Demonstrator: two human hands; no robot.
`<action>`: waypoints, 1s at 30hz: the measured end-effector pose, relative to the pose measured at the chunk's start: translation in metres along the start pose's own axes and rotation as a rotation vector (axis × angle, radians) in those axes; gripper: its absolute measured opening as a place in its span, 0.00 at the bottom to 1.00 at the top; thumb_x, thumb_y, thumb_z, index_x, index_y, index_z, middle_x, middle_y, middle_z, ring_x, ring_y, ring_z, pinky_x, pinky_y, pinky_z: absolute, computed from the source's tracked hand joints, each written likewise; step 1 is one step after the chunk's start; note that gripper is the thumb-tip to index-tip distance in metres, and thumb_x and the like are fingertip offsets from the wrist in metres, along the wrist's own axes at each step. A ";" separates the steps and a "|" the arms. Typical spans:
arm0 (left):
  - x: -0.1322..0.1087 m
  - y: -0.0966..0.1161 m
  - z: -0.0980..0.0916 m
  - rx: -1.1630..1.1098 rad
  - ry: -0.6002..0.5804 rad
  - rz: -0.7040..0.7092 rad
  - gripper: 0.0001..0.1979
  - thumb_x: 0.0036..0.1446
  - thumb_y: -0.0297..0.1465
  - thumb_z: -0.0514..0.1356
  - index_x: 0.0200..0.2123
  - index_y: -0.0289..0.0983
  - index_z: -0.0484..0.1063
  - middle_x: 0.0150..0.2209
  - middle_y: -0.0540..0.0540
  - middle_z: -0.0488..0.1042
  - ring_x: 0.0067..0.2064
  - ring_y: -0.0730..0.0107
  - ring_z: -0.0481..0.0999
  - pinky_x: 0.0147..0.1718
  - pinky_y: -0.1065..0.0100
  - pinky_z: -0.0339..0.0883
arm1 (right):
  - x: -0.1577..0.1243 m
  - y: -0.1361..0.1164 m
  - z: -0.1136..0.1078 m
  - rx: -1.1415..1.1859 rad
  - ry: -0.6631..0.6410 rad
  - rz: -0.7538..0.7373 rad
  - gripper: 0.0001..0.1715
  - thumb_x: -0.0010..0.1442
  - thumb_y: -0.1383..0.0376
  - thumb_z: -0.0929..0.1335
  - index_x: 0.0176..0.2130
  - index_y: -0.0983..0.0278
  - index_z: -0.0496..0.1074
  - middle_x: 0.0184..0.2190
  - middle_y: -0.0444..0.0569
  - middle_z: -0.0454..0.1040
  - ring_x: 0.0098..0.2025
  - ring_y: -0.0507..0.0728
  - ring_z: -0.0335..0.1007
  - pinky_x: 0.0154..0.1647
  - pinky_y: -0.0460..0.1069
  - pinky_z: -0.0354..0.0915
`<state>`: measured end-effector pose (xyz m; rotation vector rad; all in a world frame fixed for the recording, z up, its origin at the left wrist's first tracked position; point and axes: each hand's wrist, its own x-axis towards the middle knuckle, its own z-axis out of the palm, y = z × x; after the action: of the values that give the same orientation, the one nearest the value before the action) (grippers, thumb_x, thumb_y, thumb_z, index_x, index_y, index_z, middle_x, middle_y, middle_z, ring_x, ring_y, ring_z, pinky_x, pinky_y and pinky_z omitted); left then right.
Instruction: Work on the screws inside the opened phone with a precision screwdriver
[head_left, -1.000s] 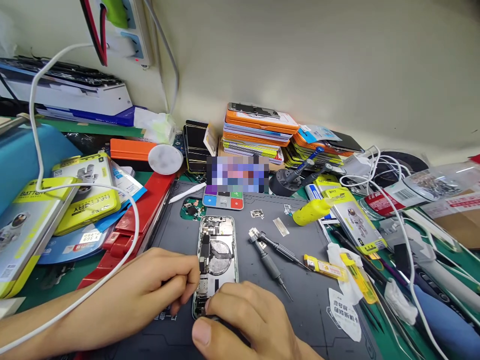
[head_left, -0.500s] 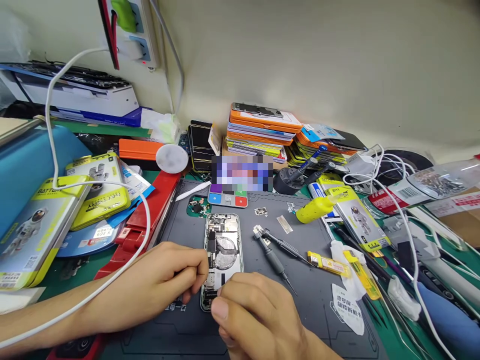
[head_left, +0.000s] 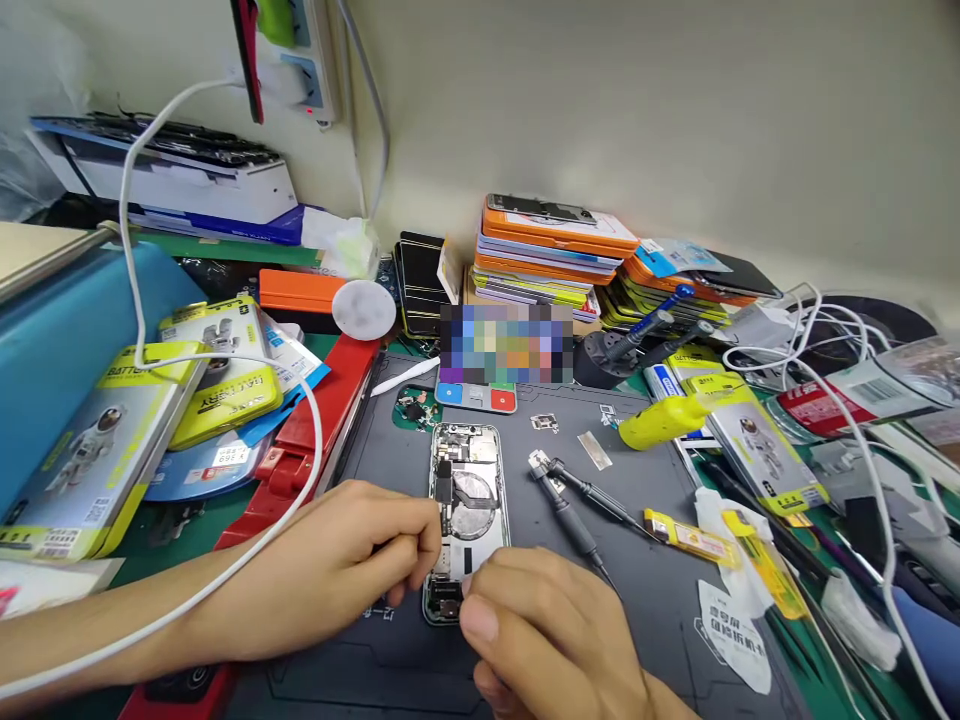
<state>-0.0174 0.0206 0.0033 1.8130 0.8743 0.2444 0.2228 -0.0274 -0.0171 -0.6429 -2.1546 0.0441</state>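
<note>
An opened phone housing (head_left: 469,490) with bare circuitry lies on a dark grey work mat (head_left: 645,570). My left hand (head_left: 337,575) rests against the phone's left side, its fingers curled and pinched together at the edge. My right hand (head_left: 547,640) hovers over the phone's lower end with thumb and fingers pinched close; whatever sits between them is hidden. Two dark screwdrivers (head_left: 577,505) lie on the mat just right of the phone.
A white cable (head_left: 300,400) loops over my left forearm. Yellow battery boxes (head_left: 135,400) and a red tray (head_left: 322,410) crowd the left. Stacked orange packages (head_left: 555,250) stand at the back. A yellow-handled tool (head_left: 664,422), cables and bags fill the right.
The view has shifted so everything sits further right in frame. My right hand has lifted slightly off the phone's lower end. My left hand keeps its place at the phone's side.
</note>
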 end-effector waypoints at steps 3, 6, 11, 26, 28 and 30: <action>0.000 -0.001 0.000 0.003 0.001 -0.002 0.14 0.71 0.25 0.50 0.33 0.41 0.70 0.29 0.56 0.73 0.32 0.73 0.75 0.36 0.75 0.65 | -0.002 0.000 0.000 0.021 -0.026 -0.003 0.13 0.81 0.69 0.62 0.55 0.70 0.73 0.34 0.51 0.83 0.39 0.55 0.83 0.39 0.48 0.82; 0.000 -0.002 0.001 0.021 0.005 -0.007 0.14 0.71 0.25 0.50 0.33 0.41 0.70 0.30 0.55 0.75 0.33 0.72 0.76 0.37 0.74 0.65 | -0.001 0.000 0.002 0.021 0.000 0.006 0.11 0.80 0.70 0.63 0.54 0.69 0.73 0.33 0.49 0.83 0.36 0.55 0.82 0.37 0.48 0.81; -0.002 -0.003 0.002 0.046 0.005 0.000 0.15 0.71 0.26 0.50 0.32 0.41 0.70 0.30 0.56 0.75 0.34 0.71 0.76 0.37 0.75 0.66 | 0.001 -0.001 0.005 0.023 0.030 0.021 0.08 0.78 0.71 0.66 0.53 0.68 0.74 0.33 0.48 0.83 0.36 0.54 0.81 0.38 0.47 0.81; -0.002 -0.002 0.001 0.074 -0.005 0.015 0.15 0.71 0.23 0.51 0.34 0.42 0.72 0.31 0.57 0.76 0.35 0.74 0.77 0.37 0.76 0.64 | 0.003 -0.004 -0.003 -0.022 -0.011 0.046 0.08 0.78 0.70 0.65 0.51 0.65 0.74 0.29 0.47 0.83 0.27 0.54 0.79 0.26 0.47 0.76; -0.002 -0.002 0.001 0.068 0.003 0.014 0.15 0.70 0.23 0.51 0.34 0.42 0.72 0.30 0.57 0.76 0.34 0.74 0.77 0.37 0.76 0.64 | 0.003 -0.004 -0.004 -0.028 -0.023 0.043 0.08 0.78 0.70 0.65 0.51 0.64 0.75 0.29 0.47 0.83 0.28 0.53 0.80 0.28 0.47 0.77; -0.002 -0.003 0.001 0.067 0.006 0.021 0.15 0.70 0.23 0.51 0.34 0.42 0.72 0.30 0.57 0.76 0.34 0.74 0.77 0.36 0.75 0.64 | 0.002 -0.004 -0.005 -0.029 -0.041 0.037 0.09 0.77 0.70 0.66 0.51 0.65 0.75 0.31 0.47 0.83 0.29 0.53 0.81 0.29 0.47 0.78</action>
<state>-0.0193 0.0188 0.0009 1.8851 0.8767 0.2368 0.2237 -0.0304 -0.0116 -0.7040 -2.1869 0.0459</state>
